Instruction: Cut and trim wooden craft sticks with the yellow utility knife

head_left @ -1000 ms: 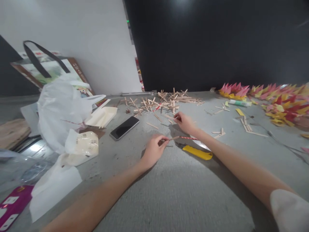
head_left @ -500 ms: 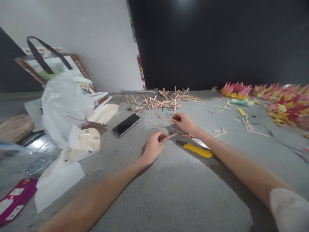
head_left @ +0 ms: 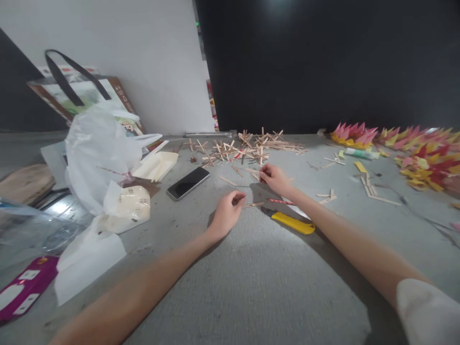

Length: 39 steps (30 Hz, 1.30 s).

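Observation:
My left hand (head_left: 226, 213) rests on the grey floor with its fingers curled in. A short wooden stick (head_left: 254, 204) lies flat just right of its fingertips; no grip on it shows. My right hand (head_left: 275, 178) reaches further out and pinches a small wooden stick (head_left: 256, 175) at the near edge of a pile of glued stick crosses (head_left: 244, 147). A yellow utility knife (head_left: 293, 223) and a red-and-white striped stick (head_left: 280, 201) lie beside my right forearm.
A black phone (head_left: 188, 183) lies left of my hands. Further left are a white plastic bag (head_left: 97, 153), a tote bag (head_left: 82, 96) and a magenta packet (head_left: 21, 287). Pink and yellow paper flowers (head_left: 420, 153), a glue stick (head_left: 357, 153) and loose sticks (head_left: 370, 189) sit at the right.
My left hand held the short stick off the floor; the stick now lies flat by its fingertips. My right hand stayed at the pile's edge. The camera shifted slightly left.

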Each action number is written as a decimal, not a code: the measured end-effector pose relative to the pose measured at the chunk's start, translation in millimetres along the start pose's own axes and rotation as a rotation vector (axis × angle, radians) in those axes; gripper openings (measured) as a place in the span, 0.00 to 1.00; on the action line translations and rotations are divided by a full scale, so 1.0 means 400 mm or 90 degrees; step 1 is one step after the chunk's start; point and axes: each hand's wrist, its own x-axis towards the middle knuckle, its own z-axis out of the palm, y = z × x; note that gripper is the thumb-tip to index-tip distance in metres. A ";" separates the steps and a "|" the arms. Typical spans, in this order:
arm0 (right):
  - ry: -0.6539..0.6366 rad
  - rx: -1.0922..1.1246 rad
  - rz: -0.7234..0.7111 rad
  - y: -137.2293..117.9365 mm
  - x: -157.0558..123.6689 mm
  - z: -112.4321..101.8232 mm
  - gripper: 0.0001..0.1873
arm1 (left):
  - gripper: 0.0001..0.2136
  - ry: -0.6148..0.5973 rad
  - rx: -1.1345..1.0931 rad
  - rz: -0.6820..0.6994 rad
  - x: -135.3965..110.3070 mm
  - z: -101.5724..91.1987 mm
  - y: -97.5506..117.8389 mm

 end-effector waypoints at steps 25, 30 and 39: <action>-0.036 -0.266 -0.030 -0.012 -0.017 -0.012 0.11 | 0.14 -0.142 0.302 0.093 0.396 -0.105 -0.055; -0.070 -0.361 -0.115 -0.074 -0.050 -0.042 0.10 | 0.07 -0.036 0.183 0.038 0.343 -0.094 -0.054; -0.353 -0.401 -0.200 -0.126 -0.105 -0.025 0.02 | 0.16 0.089 -0.108 0.010 0.126 -0.046 -0.061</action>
